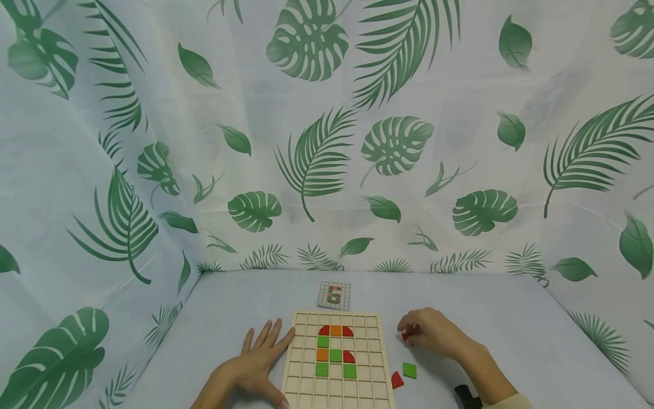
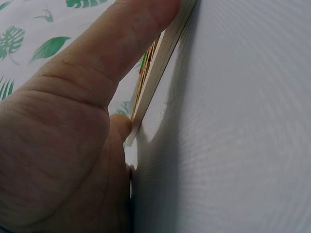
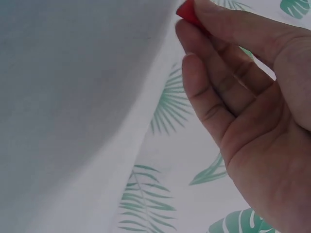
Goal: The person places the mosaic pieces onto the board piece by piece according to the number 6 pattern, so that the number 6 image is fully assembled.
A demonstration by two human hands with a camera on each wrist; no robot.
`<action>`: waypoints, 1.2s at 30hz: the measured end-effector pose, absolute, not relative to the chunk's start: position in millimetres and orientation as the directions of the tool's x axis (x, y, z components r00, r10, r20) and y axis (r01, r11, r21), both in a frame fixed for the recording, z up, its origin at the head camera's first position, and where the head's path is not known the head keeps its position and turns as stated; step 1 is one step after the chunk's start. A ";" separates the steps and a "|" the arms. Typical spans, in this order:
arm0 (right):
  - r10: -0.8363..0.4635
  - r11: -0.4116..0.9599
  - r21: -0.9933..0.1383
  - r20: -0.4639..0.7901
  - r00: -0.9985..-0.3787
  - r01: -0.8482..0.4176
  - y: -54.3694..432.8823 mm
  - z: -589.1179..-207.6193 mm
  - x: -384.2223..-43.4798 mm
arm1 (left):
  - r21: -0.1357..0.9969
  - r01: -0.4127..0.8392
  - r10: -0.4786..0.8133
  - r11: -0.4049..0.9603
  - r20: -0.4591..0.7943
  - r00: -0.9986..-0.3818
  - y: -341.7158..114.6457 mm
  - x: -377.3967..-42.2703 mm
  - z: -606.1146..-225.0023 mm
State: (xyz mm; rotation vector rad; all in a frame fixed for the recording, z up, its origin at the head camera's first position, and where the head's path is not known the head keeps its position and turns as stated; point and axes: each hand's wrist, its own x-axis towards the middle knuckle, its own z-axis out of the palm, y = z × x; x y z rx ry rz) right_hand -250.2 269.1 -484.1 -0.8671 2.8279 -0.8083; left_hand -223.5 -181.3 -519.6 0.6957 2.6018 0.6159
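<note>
A pale wooden grid board [image 1: 367, 391] lies on the table, with red, orange and green tiles [image 1: 335, 355] set in its cells. My left hand [image 1: 255, 360] is spread at the board's left side; thumb and fingers touch its edge, also seen in the left wrist view along the board's side [image 2: 155, 73]. Right of the board, my right hand [image 1: 434, 332] pinches a red tile [image 3: 188, 12] between thumb and fingers, above the table. Part of that tile is hidden by the fingers. Below this hand lie a green square tile [image 1: 410, 370] and a red rounded-edge tile [image 1: 397, 380].
Behind the board lies a small card [image 1: 334, 295] with a printed grid and a coloured figure like a 6. White cloth with green leaves [image 1: 398, 145] encloses the back and sides of the table [image 1: 245, 301]. A black band [image 1: 467, 396] is near my right wrist.
</note>
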 end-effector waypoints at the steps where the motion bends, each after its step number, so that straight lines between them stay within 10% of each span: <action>1: -0.543 0.695 -0.509 0.092 -0.834 -0.509 267.9 -483.1 -251.2 | 0.497 0.374 0.539 0.783 -0.241 -0.807 -181.3 -223.5 -519.5; 19: -0.716 0.453 -0.702 0.081 -0.693 -0.550 158.3 -441.2 -250.5 | 0.493 0.368 0.533 0.788 -0.249 -0.809 -181.8 -223.9 -518.3; 36: -0.840 0.420 -0.597 0.029 -0.541 -0.684 95.3 -456.4 -230.8 | 0.481 0.384 0.536 0.788 -0.228 -0.813 -179.5 -220.5 -515.8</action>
